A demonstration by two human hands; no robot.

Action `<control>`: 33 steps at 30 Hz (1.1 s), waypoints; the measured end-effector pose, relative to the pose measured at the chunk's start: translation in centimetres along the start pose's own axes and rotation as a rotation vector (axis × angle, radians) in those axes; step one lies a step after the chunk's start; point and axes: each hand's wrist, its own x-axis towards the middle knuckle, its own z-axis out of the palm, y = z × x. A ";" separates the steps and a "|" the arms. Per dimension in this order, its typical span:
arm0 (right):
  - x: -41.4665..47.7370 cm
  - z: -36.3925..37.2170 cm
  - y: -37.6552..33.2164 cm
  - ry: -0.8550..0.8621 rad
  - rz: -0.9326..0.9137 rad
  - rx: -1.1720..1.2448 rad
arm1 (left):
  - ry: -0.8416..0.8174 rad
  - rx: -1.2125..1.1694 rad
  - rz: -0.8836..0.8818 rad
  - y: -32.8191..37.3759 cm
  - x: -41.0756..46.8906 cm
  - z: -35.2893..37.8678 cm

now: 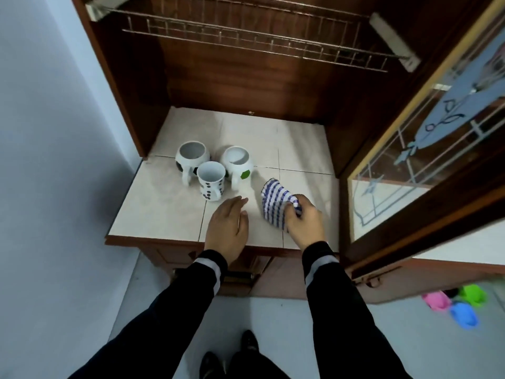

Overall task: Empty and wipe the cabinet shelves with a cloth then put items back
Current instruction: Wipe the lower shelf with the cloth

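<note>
Cloth (276, 205), striped blue and white, bunched on tiled counter (164, 214) at front right, gripped at near end by right hand (304, 224), seemingly ready for wiping. Left hand (228, 228) flat beside it, fingers straight, holding nothing. Three mugs (210, 181) clustered just left, probably set aside from wire rack (246, 39) overhead.

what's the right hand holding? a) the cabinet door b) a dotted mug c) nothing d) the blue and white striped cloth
d: the right hand has its fingers curled round one end of the striped cloth, and it touches no mug or door.
</note>
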 end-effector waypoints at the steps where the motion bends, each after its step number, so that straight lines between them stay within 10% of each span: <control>1: 0.2 -0.4 0.4 0.013 0.019 0.024 | -0.029 0.007 0.022 0.2 0.3 0.5; 20: 10.5 -3.7 1.4 0.188 0.026 -0.147 | -0.264 0.190 0.144 -0.6 8.4 7.2; 33: 8.8 5.3 4.9 -0.285 0.094 -0.579 | -0.309 0.316 0.179 -2.7 9.0 7.8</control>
